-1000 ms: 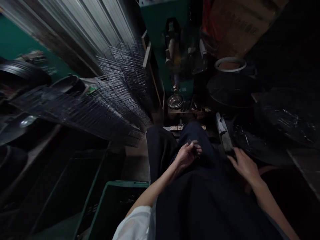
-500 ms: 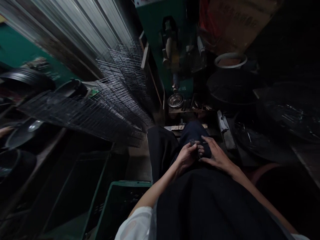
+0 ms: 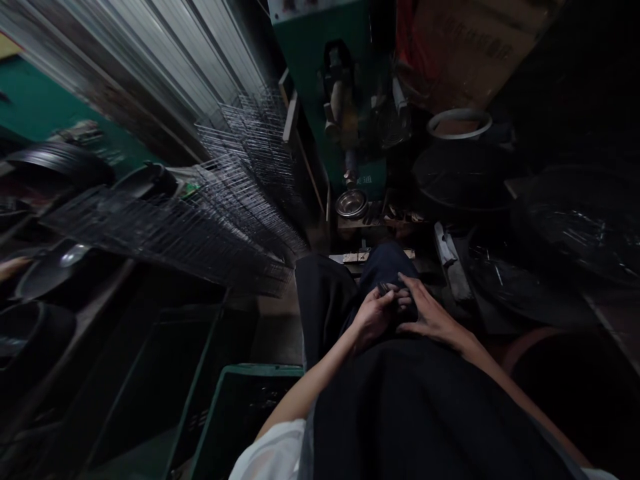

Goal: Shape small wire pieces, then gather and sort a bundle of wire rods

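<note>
My left hand (image 3: 373, 313) rests on my lap over dark trousers, its fingers curled around a small dark metal piece (image 3: 387, 289) that is too dim to identify. My right hand (image 3: 430, 313) lies right beside it, fingertips touching the same small piece. Both hands meet just above my knee. Ahead of my knees stands a green machine (image 3: 345, 100) with a vertical spindle, and a shiny metal bowl (image 3: 351, 203) sits at its base.
Stacks of wire grids (image 3: 210, 213) lean at the left. A green plastic crate (image 3: 235, 413) stands by my left leg. Dark round pans (image 3: 505, 287) and bagged goods (image 3: 575, 220) lie at the right. A white-rimmed bucket (image 3: 460, 123) stands behind. Another person's hand (image 3: 10, 267) shows at far left.
My right hand has come in from the pans at the right to meet my left hand on my lap and now touches the small piece. The left hand barely moved.
</note>
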Motion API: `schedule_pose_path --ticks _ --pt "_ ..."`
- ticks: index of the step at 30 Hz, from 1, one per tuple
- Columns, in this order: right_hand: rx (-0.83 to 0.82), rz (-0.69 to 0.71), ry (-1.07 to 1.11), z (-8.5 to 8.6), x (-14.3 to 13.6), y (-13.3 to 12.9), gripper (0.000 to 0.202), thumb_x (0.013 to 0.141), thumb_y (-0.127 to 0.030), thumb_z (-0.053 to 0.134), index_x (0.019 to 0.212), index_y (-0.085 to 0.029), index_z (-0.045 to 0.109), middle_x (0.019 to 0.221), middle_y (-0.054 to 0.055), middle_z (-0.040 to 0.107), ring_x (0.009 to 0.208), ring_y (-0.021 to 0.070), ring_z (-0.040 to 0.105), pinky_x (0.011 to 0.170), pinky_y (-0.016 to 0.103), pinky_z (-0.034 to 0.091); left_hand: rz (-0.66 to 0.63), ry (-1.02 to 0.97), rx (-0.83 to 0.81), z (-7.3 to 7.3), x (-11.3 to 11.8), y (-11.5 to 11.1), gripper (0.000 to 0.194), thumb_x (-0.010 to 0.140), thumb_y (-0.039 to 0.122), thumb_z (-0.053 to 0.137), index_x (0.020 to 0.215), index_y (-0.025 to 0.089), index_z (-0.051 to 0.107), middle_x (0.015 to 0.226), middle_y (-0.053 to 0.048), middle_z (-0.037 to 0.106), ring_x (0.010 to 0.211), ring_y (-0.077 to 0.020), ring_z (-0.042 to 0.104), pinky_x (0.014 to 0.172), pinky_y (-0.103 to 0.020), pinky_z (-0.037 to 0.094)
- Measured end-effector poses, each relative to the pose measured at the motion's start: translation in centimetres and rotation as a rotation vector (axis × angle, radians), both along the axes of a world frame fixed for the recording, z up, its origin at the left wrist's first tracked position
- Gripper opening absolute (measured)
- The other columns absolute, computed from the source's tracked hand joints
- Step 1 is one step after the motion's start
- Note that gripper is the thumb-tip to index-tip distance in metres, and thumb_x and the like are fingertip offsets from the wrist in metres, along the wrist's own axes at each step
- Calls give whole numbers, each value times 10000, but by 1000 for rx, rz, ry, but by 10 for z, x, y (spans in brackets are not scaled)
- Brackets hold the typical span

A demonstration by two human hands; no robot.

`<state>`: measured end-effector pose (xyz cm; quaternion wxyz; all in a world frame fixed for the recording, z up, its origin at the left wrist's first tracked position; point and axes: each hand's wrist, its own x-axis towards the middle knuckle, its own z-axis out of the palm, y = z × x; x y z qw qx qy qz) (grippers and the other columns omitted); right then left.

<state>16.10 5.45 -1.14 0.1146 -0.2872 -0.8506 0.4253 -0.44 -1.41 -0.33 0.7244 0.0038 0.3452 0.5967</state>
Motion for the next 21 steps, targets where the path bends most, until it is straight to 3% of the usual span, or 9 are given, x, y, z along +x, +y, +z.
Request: schedule_pose_path --ticks 6,11,15,21 --pt "23 -105 73 -2 -2 2 1036 776 -416 747 1548 -340 60 1477 42 275 1346 165 331 1143 325 309 -71 -17 10 3 1 0 185 912 123 502 1071 29 499 987 -177 607 846 -248 647 646 -320 501" --pt "-11 -70 37 4 2 1 1049 761 -411 761 1534 -394 51 1497 0 244 1377 150 285 1156 322 291 -68 -36 29 0 1 -2 226 905 109 528 1109 19 491 1068 -216 605 965 -282 644 795 -352 505" --pt "-7 -114 58 -2 4 -1 1010 786 -432 732 1535 -385 54 1498 8 268 1382 169 285 1157 357 290 -84 -20 73 1 1 -2 213 904 94 522 1094 4 488 1099 -248 599 977 -285 644 803 -351 503" --pt "-32 -113 114 -8 0 -5 973 782 -301 711 1537 -348 100 1510 21 263 1374 160 311 1145 329 300 -88 13 139 -3 1 -3 220 886 129 574 1063 8 528 1081 -238 617 956 -264 652 892 -378 483"
